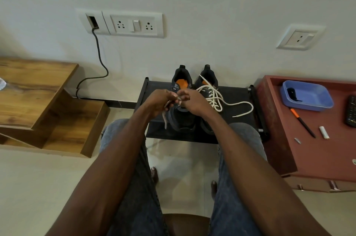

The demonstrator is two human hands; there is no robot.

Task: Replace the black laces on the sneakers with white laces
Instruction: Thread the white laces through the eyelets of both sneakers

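White cord is what I am seeing pinched in both hands: the left hand [160, 100] and the right hand [189, 100] are meeting knuckle to knuckle above the left dark grey sneaker with the orange insole [180, 112], each one closed narrowly on a section of a white flat shoelace [165, 118]. One end of that lace is hanging down below the left hand, over the side of the shoe. Whether it is passing through any eyelet I cannot tell, since the fingers are covering the tongue.

Just beside it, the right dark grey sneaker [209, 89] is sitting already threaded with a white woven lace [213, 99], its loose tail trailing out to the right across the low black shoe rack [240, 93] that is carrying both shoes against the wall.

On the reddish-brown desk [316, 151] to the right, a blue plastic tray [308, 99] is holding something small and black, possibly a removed lace.
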